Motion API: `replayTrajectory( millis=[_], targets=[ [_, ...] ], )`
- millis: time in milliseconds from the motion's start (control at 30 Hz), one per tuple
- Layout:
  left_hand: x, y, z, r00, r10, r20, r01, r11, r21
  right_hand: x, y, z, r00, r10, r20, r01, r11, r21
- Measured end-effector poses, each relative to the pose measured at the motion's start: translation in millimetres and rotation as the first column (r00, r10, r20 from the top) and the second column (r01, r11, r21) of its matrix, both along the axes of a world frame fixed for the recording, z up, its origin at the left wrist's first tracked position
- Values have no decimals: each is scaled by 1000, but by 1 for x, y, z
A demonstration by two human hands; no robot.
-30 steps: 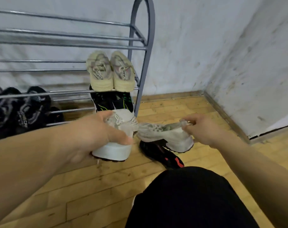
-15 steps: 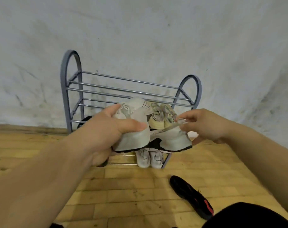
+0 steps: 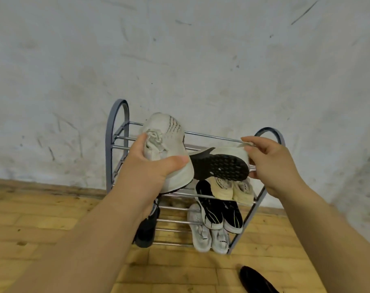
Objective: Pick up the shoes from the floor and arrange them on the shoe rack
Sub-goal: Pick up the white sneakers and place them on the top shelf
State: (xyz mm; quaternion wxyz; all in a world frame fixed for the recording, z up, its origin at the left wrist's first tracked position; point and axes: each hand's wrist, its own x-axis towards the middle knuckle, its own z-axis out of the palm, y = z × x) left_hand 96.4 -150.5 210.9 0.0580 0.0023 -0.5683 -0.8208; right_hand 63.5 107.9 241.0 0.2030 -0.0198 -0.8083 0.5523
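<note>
1. Both white sneakers have come up since half a second ago and are now level with the top tier of the shoe rack (image 3: 108,149). The right sneaker (image 3: 222,166) has tipped, so its black sole faces the camera.
2. Grip: the left hand (image 3: 150,168) wraps its fingers and thumb round the left sneaker (image 3: 167,127), toe up. The right hand (image 3: 270,163) pinches the other sneaker's heel collar.
3. Position: both are held over the top bars. I cannot tell whether either touches them.
4. Handling (judged): light. The knit upper is soft and dents under the thumb, while the sole is stiffer. Hold at the heel or across the midsole.
5. Lower tiers hold a cream pair (image 3: 232,189), a black pair (image 3: 220,212) and a white pair (image 3: 209,235). One black shoe (image 3: 256,280) lies on the floor.
</note>
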Motion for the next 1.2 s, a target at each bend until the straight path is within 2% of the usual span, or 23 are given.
replayTrajectory(
  millis=[100, 300, 433, 567, 733, 833, 1000, 1067, 1200],
  targets=[
    [-18, 12, 2, 1000, -14, -6, 14, 999, 35, -10, 7, -4, 998, 5, -66, 3, 993, 118],
    [-48, 36, 2, 1000, -26, 7, 25, 996, 88, -23, 30, -10, 997, 12, -72, -7, 997, 78],
    [-61, 51, 2, 1000, -18, -1, 18, 995, 97, -23, 46, -8, 995, 93, -35, -94, 994, -48],
    [-66, 59, 0, 1000, -5, -24, 8, 992, 124, -16, 54, -13, 972, 214, 94, -194, 962, -191],
    [-52, 63, -1, 1000, -5, -15, 7, 994, 108, -3, 58, -16, 935, 315, 166, -282, 939, -195],
    [-39, 59, -1, 1000, 9, -11, -8, 993, 119, 7, 59, -10, 928, 352, 121, -319, 920, -227],
    [-22, 50, 6, 997, 63, -40, -52, 975, 214, 15, 57, 0, 951, 307, -42, -299, 872, -388],
    [-15, 49, 10, 993, 88, -75, -69, 972, 223, 15, 51, 1, 964, 240, -113, -265, 883, -388],
    [-10, 52, 11, 989, 98, -114, -71, 973, 218, 8, 43, -1, 967, 16, -253, -94, 950, -296]
  ],
)
